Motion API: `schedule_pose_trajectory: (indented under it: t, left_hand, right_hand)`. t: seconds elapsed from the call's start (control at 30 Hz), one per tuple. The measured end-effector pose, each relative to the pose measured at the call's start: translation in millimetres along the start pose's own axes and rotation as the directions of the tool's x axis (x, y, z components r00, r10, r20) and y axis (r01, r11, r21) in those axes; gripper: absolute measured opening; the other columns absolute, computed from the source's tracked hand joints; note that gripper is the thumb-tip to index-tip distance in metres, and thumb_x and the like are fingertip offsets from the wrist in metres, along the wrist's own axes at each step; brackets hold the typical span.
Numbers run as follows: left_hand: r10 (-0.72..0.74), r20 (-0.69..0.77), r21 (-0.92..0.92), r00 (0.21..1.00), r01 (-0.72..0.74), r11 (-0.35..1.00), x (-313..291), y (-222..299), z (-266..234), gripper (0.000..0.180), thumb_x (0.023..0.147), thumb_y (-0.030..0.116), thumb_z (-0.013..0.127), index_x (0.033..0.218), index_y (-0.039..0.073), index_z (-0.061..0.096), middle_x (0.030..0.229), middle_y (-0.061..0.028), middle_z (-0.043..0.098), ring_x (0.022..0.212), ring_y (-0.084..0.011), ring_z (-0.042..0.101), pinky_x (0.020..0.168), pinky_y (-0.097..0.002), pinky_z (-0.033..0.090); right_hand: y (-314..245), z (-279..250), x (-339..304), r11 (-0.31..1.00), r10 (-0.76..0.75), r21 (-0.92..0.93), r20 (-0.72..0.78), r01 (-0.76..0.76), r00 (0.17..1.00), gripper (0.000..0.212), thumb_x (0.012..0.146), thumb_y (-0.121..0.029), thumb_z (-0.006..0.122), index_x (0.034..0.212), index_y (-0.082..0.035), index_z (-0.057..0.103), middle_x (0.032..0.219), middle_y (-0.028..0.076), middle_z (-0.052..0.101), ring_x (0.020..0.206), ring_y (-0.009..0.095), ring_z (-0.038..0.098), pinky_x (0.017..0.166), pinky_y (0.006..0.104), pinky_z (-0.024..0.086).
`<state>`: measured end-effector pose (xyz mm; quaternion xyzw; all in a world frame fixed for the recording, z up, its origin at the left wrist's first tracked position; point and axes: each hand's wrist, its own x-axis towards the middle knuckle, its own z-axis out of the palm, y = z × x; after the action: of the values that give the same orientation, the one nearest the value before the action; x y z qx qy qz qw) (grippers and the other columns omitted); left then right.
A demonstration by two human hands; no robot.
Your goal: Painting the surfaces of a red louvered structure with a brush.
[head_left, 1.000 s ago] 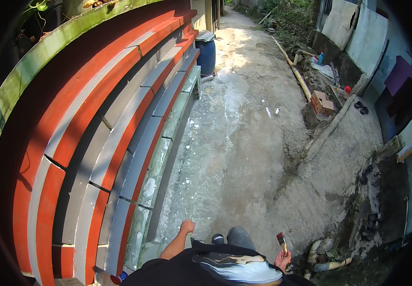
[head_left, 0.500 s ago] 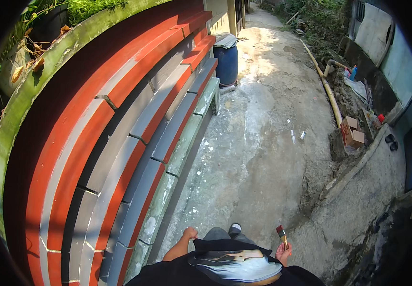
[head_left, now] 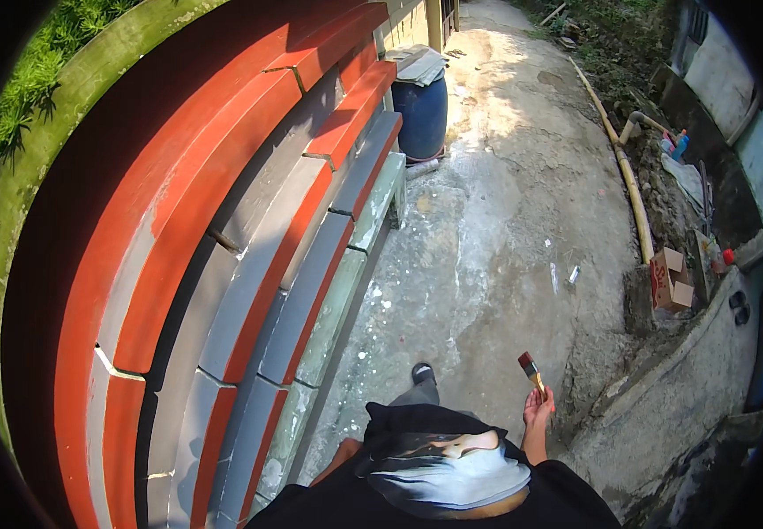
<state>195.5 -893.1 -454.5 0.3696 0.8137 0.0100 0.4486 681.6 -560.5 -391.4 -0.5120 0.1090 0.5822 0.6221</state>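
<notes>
In my right hand (head_left: 537,409) is a paintbrush (head_left: 531,372), its wooden handle gripped by closed fingers. The dark red bristles point up and away from me. My left hand (head_left: 346,448) hangs low beside my black shirt, partly hidden by it, so its fingers cannot be made out. It is nearest to the stepped ledges (head_left: 262,339) on the left, which are painted grey and red. Along the steps' foot runs a pale green, paint-spotted ledge (head_left: 325,331).
A concrete path (head_left: 496,264) stretches ahead. A blue drum (head_left: 420,119) with a covered top stands beyond the ledges. On the right are a long bamboo pole (head_left: 635,207), a cardboard box (head_left: 669,280) and a pair of dark slippers (head_left: 740,309). A mossy planter rim (head_left: 55,115) curves at far left.
I have stepped forward along the path, one foot now ahead. My right hand has risen forward with the paintbrush; my left hand has dropped back beside my shirt.
</notes>
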Motion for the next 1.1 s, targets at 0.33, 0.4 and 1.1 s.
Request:
schedule_pose_trajectory:
  t: [0.33, 0.4, 1.1]
  left_hand:
    - [0.309, -0.46, -0.375, 0.833, -0.497, 0.783, 166.3, 310.9, -342.4, 0.02, 0.094, 0.019, 0.068, 0.087, 0.001, 0.062, 0.074, -0.0095, 0.067, 0.07, -0.0184, 0.066, 0.067, -0.0332, 0.051]
    - [0.302, -0.502, -0.356, 0.811, -0.511, 0.782, 154.5, 371.6, -386.4, 0.021, 0.097, 0.02, 0.063, 0.089, 0.0, 0.061, 0.073, -0.0102, 0.066, 0.07, -0.0193, 0.066, 0.067, -0.0345, 0.051]
    - [-0.281, -0.959, -0.284, 0.044, -0.194, 0.939, 152.5, 582.6, -611.7, 0.026, 0.093, 0.009, 0.067, 0.116, -0.003, 0.064, 0.122, -0.0182, 0.064, 0.113, -0.0349, 0.063, 0.1, -0.0416, 0.048]
  right_hand:
    - [12.1, 260.5, 92.6, 0.978, -0.209, 0.051, 0.121, 0.204, 0.97, 0.027, 0.093, -0.035, 0.075, 0.106, -0.011, 0.071, 0.092, 0.003, 0.072, 0.078, 0.014, 0.069, 0.071, 0.0245, 0.059]
    - [12.8, 328.8, 103.6, 0.981, -0.193, 0.008, 0.151, 0.194, 0.97, 0.031, 0.094, -0.038, 0.073, 0.107, -0.01, 0.071, 0.092, 0.003, 0.072, 0.077, 0.014, 0.069, 0.07, 0.0241, 0.058]
    - [104.8, 904.0, 148.6, 0.94, 0.334, -0.31, 0.759, -0.141, 0.559, 0.033, 0.101, -0.026, 0.064, 0.122, -0.001, 0.063, 0.122, 0.013, 0.068, 0.106, 0.026, 0.07, 0.097, 0.0345, 0.057]
